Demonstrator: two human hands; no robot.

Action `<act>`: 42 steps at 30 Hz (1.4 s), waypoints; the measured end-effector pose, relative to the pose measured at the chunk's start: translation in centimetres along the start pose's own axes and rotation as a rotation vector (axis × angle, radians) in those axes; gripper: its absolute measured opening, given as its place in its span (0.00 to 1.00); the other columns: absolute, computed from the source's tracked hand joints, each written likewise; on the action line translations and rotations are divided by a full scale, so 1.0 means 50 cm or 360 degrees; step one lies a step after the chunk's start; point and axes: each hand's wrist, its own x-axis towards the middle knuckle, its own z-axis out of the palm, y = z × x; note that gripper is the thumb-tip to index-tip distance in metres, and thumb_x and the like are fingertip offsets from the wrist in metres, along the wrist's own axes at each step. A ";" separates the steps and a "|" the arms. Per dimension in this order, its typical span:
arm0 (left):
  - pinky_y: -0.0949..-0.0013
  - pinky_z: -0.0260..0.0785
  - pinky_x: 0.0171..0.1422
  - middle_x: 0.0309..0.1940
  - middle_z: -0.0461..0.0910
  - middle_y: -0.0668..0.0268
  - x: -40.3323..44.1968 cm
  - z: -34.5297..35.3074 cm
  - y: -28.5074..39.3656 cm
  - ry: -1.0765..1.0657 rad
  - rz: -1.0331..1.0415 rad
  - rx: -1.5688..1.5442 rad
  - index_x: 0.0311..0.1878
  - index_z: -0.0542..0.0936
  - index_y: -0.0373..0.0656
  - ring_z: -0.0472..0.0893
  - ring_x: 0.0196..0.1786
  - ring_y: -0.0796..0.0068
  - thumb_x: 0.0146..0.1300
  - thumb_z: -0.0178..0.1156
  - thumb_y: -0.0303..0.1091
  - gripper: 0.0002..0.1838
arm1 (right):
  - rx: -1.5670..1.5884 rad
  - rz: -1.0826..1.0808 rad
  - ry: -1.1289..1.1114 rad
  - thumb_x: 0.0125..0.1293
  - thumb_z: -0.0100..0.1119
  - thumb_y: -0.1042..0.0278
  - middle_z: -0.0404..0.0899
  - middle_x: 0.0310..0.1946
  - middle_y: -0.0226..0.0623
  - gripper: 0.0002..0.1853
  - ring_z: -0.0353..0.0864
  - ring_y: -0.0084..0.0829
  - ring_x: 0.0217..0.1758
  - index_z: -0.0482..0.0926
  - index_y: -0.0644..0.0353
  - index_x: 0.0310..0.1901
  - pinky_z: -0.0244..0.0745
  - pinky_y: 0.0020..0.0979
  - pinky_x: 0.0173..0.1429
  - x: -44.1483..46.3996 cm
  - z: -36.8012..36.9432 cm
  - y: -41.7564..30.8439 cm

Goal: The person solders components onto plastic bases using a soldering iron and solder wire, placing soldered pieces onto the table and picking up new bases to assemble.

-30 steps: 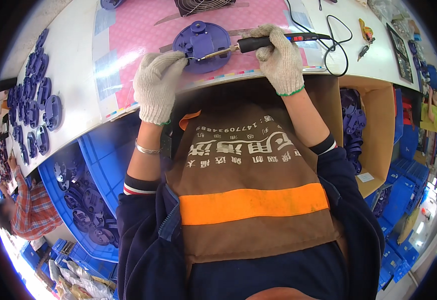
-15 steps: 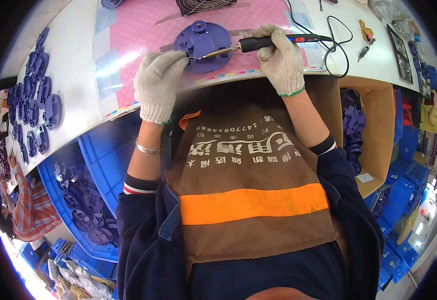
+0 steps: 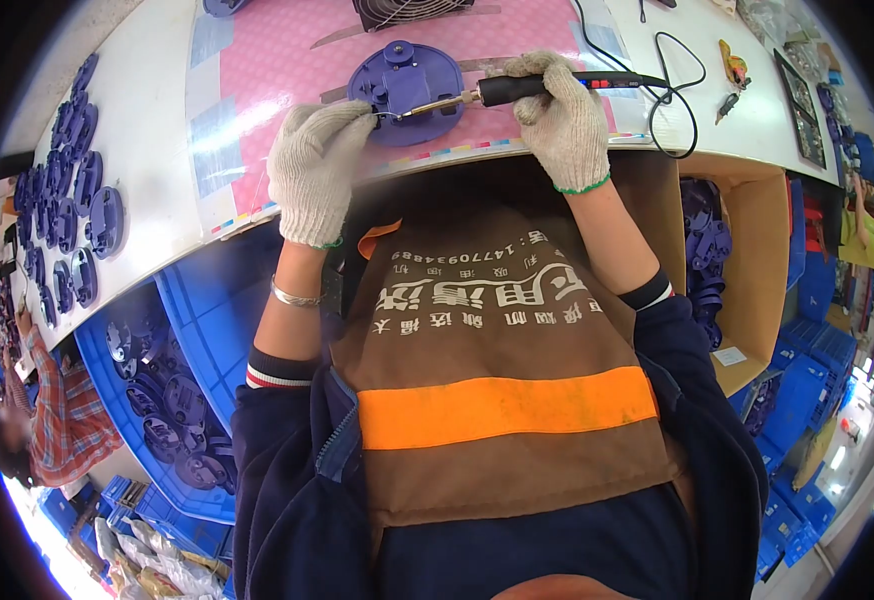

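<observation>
A round purple plastic housing (image 3: 419, 80) lies on the pink mat, with a raised block and a small round knob on it. My right hand (image 3: 565, 120), in a white knit glove, is closed around the black handle of a soldering iron (image 3: 507, 91). The iron's tip points left and rests at the housing's lower left part. At the same spot, my gloved left hand (image 3: 319, 165) pinches a thin solder wire (image 3: 387, 114) whose end meets the tip. The rest of the wire is hidden by the glove.
Many purple housings (image 3: 105, 222) stand at the table's left; more fill a blue bin (image 3: 189, 330) and a cardboard box (image 3: 757, 250). A fan (image 3: 412, 10) is at the back. The iron's black cable (image 3: 697, 125) loops right, near pliers (image 3: 727, 107). Other people sit left and right.
Both hands, the iron and the housing stay almost still. The iron's cable shifts slightly, and the person at the left has moved a little.
</observation>
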 end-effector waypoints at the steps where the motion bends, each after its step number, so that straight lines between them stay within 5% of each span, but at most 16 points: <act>1: 0.67 0.72 0.46 0.34 0.82 0.61 0.000 0.001 -0.002 0.0006 -0.0001 -0.0009 0.38 0.86 0.43 0.80 0.39 0.65 0.54 0.65 0.33 0.10 | 0.0076 0.0024 -0.0005 0.66 0.51 0.71 0.81 0.39 0.44 0.12 0.80 0.30 0.37 0.75 0.71 0.45 0.71 0.24 0.31 0.000 0.001 -0.001; 24: 0.70 0.70 0.46 0.33 0.81 0.63 -0.002 0.001 -0.008 -0.0021 0.0090 0.0019 0.40 0.85 0.39 0.79 0.38 0.70 0.55 0.66 0.28 0.09 | -0.0097 -0.0066 -0.0078 0.65 0.50 0.72 0.81 0.40 0.45 0.12 0.82 0.37 0.46 0.75 0.71 0.46 0.73 0.25 0.31 0.002 -0.008 0.000; 28: 0.70 0.70 0.46 0.33 0.81 0.63 -0.001 0.002 -0.009 -0.0011 0.0091 0.0006 0.40 0.85 0.40 0.79 0.38 0.71 0.55 0.66 0.28 0.09 | -0.0176 -0.0033 -0.0201 0.68 0.46 0.79 0.77 0.43 0.34 0.10 0.73 0.19 0.41 0.73 0.69 0.48 0.71 0.18 0.41 -0.002 -0.013 0.001; 33: 0.67 0.72 0.45 0.35 0.82 0.61 -0.001 0.003 -0.006 0.0005 0.0029 0.0000 0.38 0.86 0.43 0.80 0.39 0.65 0.52 0.66 0.32 0.09 | -0.0223 -0.0066 -0.0223 0.68 0.46 0.79 0.77 0.44 0.35 0.10 0.73 0.19 0.41 0.73 0.69 0.48 0.70 0.18 0.40 -0.002 -0.018 0.002; 37: 0.69 0.71 0.45 0.33 0.81 0.63 -0.002 0.003 -0.007 -0.0002 0.0054 0.0007 0.39 0.85 0.41 0.79 0.38 0.69 0.53 0.66 0.29 0.09 | 0.0209 0.0127 -0.0160 0.70 0.47 0.74 0.78 0.45 0.37 0.11 0.73 0.21 0.42 0.73 0.69 0.50 0.69 0.21 0.38 -0.005 -0.012 -0.007; 42: 0.70 0.71 0.45 0.33 0.81 0.63 -0.002 0.003 -0.007 0.0006 0.0076 0.0015 0.39 0.85 0.41 0.79 0.38 0.69 0.53 0.66 0.29 0.09 | -0.0079 -0.0079 -0.0303 0.72 0.46 0.66 0.77 0.47 0.40 0.15 0.75 0.25 0.44 0.73 0.68 0.52 0.67 0.24 0.37 -0.003 -0.027 0.006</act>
